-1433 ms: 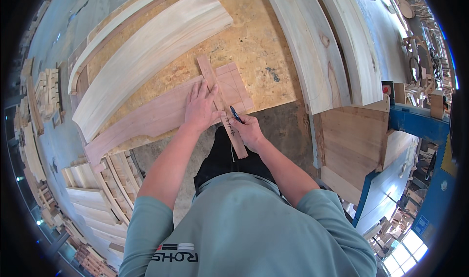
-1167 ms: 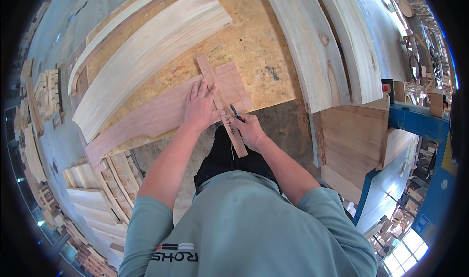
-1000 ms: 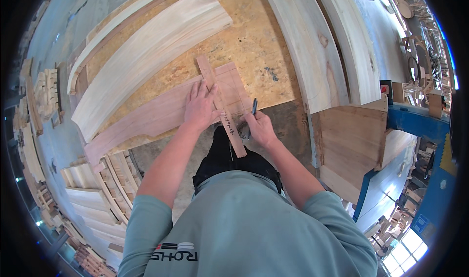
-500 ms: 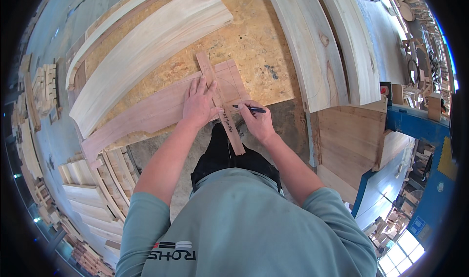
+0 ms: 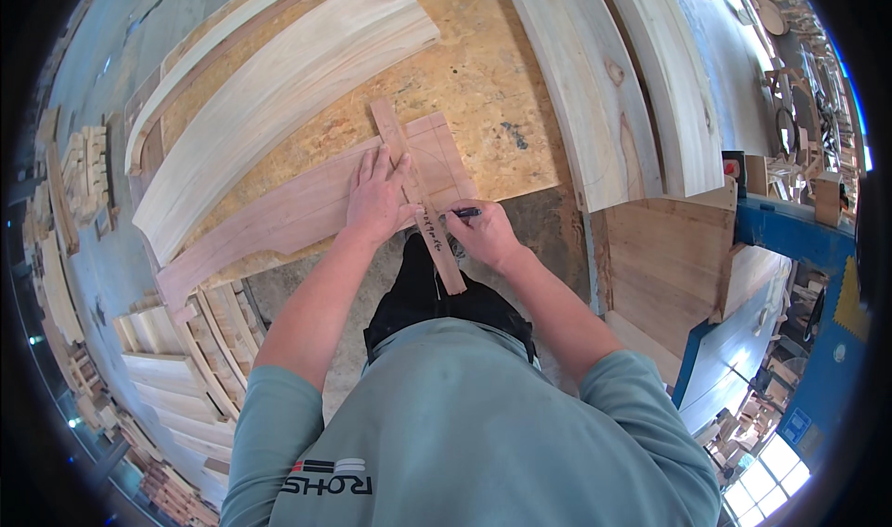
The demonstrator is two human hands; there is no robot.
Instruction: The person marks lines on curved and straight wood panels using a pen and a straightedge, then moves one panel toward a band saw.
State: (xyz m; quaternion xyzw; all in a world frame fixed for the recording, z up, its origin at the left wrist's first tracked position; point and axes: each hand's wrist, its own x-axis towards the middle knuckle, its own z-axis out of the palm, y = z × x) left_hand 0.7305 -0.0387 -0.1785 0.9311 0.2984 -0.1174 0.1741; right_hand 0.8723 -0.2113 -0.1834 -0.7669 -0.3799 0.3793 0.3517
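Note:
A long, curved reddish wooden template lies on the worn yellowish board, with pencil-like lines near its right end. Across that end runs a narrow wooden strip with dark handwriting, its near end jutting past the board's edge toward my body. My left hand rests on the template and strip, fingers stretched out and pressing them down. Just right of the strip, my right hand grips a dark pen close to the template's near edge. Its tip is hidden by my fingers.
Pale curved planks lie at the far left of the board, and more thick planks at the right. A wooden box-like stack stands beside a blue metal frame. Stacked curved pieces sit at lower left.
My right hand has turned and shifted slightly, and the pen now lies nearer the strip with less of it showing. My left hand, strip and template stay in place.

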